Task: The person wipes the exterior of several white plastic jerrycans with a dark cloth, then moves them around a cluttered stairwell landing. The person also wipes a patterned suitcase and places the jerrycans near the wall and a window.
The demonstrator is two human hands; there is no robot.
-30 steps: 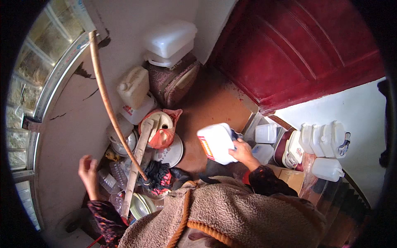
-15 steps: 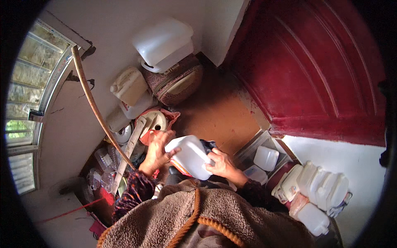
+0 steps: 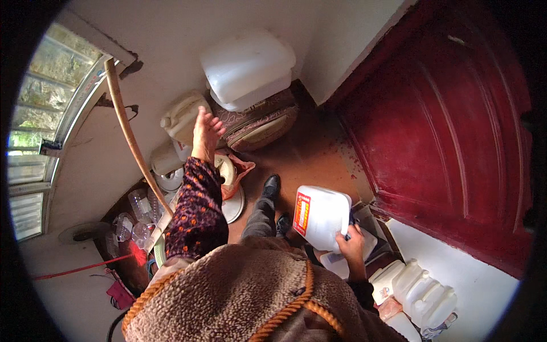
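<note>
Swung forward, away from the white jug (image 3: 326,215), with left hand (image 3: 206,134) since half a second ago; seen from the head, loosely open over or beside a beige jug (image 3: 181,118), cannot tell if touching. Holding the white jug clamped by its edge in right hand (image 3: 350,245), right of a black shoe (image 3: 272,187).

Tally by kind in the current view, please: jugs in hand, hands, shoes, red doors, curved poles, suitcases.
Held jug: 1
Hands (left hand, right hand): 2
Shoes: 2
Red door: 1
Curved pole: 1
Suitcase: 1
Total: 8
</note>
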